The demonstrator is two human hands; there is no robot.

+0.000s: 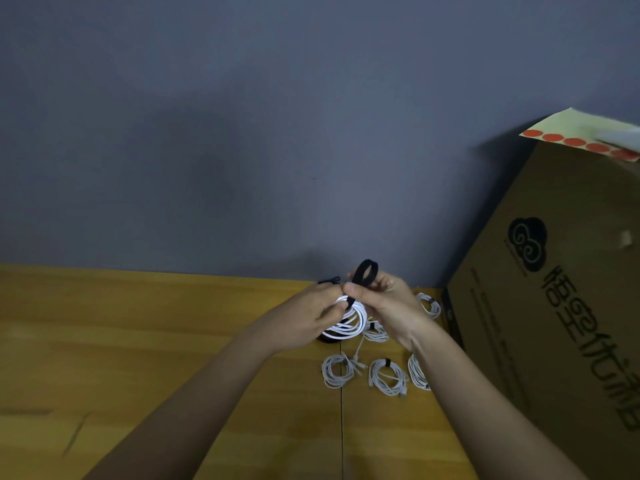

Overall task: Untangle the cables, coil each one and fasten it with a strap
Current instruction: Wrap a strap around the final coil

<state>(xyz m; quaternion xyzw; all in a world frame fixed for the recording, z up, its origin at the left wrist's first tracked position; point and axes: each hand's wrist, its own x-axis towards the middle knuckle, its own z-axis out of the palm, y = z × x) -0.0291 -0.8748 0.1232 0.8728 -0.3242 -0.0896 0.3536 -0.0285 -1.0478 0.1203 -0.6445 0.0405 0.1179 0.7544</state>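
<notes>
head view: my left hand [313, 315] pinches the white coil [348, 322] above the counter [138, 341]; right hand [382, 301] pinches the black strap [364, 273], looped upward right over the coil. i'd say wrapping comes next. finished coils [386, 375] lie below, cardboard box [554, 289] on the right, grey wall [242, 133] behind.

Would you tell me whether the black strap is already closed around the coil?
Not yet: the strap loops loosely above the coil, pinched by the right hand.
</notes>
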